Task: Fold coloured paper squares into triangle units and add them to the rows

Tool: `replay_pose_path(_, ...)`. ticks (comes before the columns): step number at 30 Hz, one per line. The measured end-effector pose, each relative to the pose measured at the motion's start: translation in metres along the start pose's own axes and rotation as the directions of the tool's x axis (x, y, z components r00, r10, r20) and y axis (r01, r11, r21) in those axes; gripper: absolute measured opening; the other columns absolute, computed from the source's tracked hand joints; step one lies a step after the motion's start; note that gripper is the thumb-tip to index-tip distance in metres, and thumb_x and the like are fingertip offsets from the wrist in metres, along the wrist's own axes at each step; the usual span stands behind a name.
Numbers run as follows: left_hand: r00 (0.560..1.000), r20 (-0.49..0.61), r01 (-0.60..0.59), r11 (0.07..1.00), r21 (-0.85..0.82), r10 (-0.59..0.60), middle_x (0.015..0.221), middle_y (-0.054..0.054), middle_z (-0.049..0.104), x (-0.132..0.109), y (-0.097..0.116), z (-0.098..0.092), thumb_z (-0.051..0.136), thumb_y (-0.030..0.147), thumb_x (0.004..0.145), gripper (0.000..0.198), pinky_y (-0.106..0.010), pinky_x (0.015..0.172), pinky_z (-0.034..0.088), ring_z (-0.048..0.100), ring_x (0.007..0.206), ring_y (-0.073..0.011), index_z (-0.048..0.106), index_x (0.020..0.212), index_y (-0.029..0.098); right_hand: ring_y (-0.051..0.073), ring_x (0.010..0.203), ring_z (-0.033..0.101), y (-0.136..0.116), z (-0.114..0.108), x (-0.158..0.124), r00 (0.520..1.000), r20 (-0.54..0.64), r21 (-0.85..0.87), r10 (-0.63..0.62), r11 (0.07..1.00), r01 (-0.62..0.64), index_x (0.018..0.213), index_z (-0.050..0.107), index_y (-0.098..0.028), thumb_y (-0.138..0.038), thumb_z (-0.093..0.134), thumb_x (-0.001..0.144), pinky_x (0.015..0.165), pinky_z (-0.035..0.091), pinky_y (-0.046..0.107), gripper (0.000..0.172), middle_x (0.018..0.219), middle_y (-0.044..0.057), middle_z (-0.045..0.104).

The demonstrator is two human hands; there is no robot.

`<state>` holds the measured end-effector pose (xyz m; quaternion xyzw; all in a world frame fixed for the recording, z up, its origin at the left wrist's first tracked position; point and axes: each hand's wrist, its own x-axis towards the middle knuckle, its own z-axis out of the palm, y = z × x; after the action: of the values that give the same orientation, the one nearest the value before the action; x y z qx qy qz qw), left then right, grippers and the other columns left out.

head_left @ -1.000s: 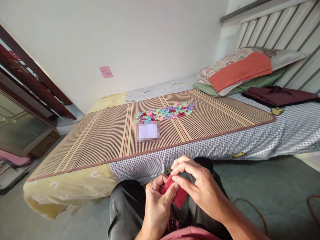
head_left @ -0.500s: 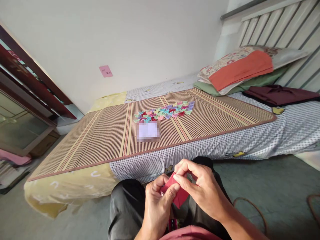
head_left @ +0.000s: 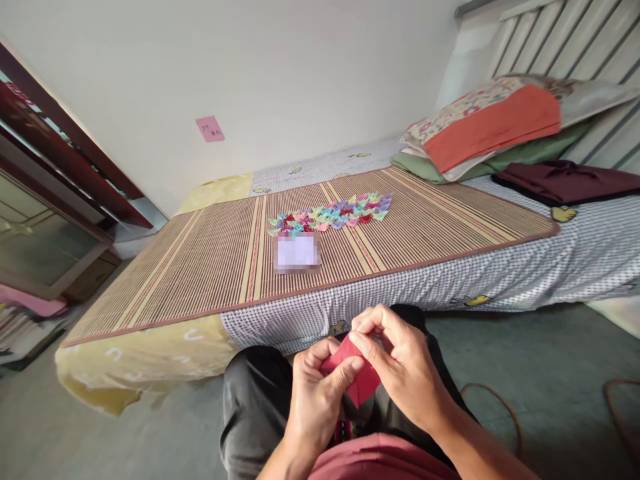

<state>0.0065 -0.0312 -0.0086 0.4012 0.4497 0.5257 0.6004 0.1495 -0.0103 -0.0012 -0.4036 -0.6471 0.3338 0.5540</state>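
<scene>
A small folded piece of red paper point(head_left: 363, 385) is held up over my lap, between both hands. My left hand point(head_left: 320, 387) pinches its left side, the thumb lying across the front. With thumb and fingertips, my right hand point(head_left: 400, 360) grips the paper's top corner. The lower part of the paper hangs to a point below the fingers. Beyond, on the striped mat point(head_left: 210, 267), stand rows of small folded paper pieces point(head_left: 340, 212) in many colours. A blurred-out white rectangle point(head_left: 297, 253) lies just in front of them.
The bed's checked sheet point(head_left: 280, 323) hangs over the edge near my knees. Pillows point(head_left: 495, 127) and a folded dark maroon cloth point(head_left: 565, 181) lie at the right. A pink note point(head_left: 210, 129) is stuck to the wall. A brown cable point(head_left: 500, 403) curves across the floor.
The view has tilted slightly downward, so the bed sits a little higher in the picture. Both hands keep hold of the red paper, and its front face shows a bit more.
</scene>
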Motion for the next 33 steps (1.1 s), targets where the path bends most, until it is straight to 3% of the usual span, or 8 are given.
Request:
replay_pose_path(4,1.000,0.004,0.000,1.000,0.008,0.000,0.054,0.005,0.043,-0.001,-0.002,0.000,0.092,0.045,0.072,0.049,-0.020,0.051,0.032,0.033,0.053,-0.0069,0.055,0.058,0.015,0.015,0.079,0.068,0.002,0.004,-0.004,0.987,-0.077,-0.108,-0.141,0.985,0.132,0.093,0.057,-0.023,-0.016,0.058,0.103,0.072,0.057,0.024,0.012,0.087,0.002,0.067)
replay_pose_path(9,0.999,-0.026,0.033,0.998,-0.054,-0.034,0.056,0.003,0.052,-0.003,-0.002,-0.001,0.094,0.045,0.070,0.045,-0.021,0.054,0.038,0.040,0.054,-0.0083,0.062,0.061,0.015,0.014,0.080,0.069,0.004,0.004,-0.003,0.963,-0.106,-0.124,-0.246,0.965,0.233,0.098,0.058,-0.023,-0.008,0.057,0.102,0.073,0.058,0.022,0.015,0.089,0.001,0.066)
replay_pose_path(20,0.999,0.034,-0.016,1.000,0.006,0.015,0.061,0.002,0.054,-0.005,-0.006,-0.015,0.077,0.048,0.090,0.039,-0.022,0.062,0.039,0.042,0.060,-0.0105,0.072,0.069,0.015,0.014,0.085,0.067,0.010,-0.012,0.006,0.960,-0.133,-0.116,-0.248,0.965,0.234,0.096,0.060,-0.023,-0.009,0.061,0.100,0.079,0.055,0.023,0.015,0.090,0.000,0.066)
replay_pose_path(23,0.994,0.103,-0.022,1.000,0.002,0.022,0.073,-0.002,0.066,0.000,0.003,-0.013,0.087,0.048,0.080,0.034,-0.023,0.068,0.044,0.052,0.068,-0.0134,0.078,0.082,0.015,0.013,0.082,0.066,0.007,-0.011,0.007,0.967,-0.071,-0.077,-0.244,0.968,0.238,0.096,0.058,-0.023,-0.009,0.060,0.100,0.076,0.054,0.022,0.015,0.090,-0.001,0.065)
replay_pose_path(25,0.994,0.113,0.008,1.000,0.004,-0.009,0.072,-0.002,0.066,0.003,0.009,-0.010,0.094,0.043,0.071,0.035,-0.023,0.065,0.044,0.053,0.067,-0.0136,0.076,0.079,0.014,0.012,0.080,0.065,0.006,-0.008,0.006,0.971,-0.005,-0.030,-0.237,0.971,0.237,0.094,0.057,-0.023,-0.010,0.060,0.100,0.073,0.054,0.021,0.015,0.088,-0.001,0.063)
replay_pose_path(28,0.994,0.103,0.038,0.999,0.020,-0.040,0.064,0.000,0.060,0.004,0.011,-0.007,0.096,0.037,0.069,0.036,-0.023,0.061,0.042,0.050,0.061,-0.0120,0.068,0.067,0.014,0.012,0.077,0.064,0.005,-0.005,0.006,0.981,0.049,0.015,-0.187,0.982,0.186,0.091,0.058,-0.023,-0.014,0.061,0.100,0.072,0.053,0.022,0.013,0.085,-0.002,0.063)
replay_pose_path(31,0.998,0.052,0.034,0.998,-0.046,-0.032,0.064,0.000,0.062,0.004,0.007,-0.006,0.093,0.037,0.073,0.035,-0.023,0.063,0.044,0.051,0.061,-0.0113,0.068,0.067,0.014,0.014,0.075,0.065,0.006,-0.008,0.006,0.996,0.092,0.074,-0.008,0.997,0.001,0.101,0.061,-0.021,-0.024,0.066,0.099,0.069,0.053,0.023,0.005,0.087,0.000,0.067)
replay_pose_path(33,1.000,0.002,0.029,0.990,-0.138,-0.029,0.066,0.000,0.065,0.005,0.005,-0.006,0.092,0.035,0.075,0.032,-0.023,0.065,0.046,0.053,0.062,-0.0115,0.069,0.068,0.014,0.015,0.072,0.064,0.008,-0.011,0.005,0.981,0.151,0.122,0.125,0.982,-0.144,0.102,0.063,-0.019,-0.033,0.071,0.096,0.065,0.051,0.024,0.017,0.085,0.001,0.067)
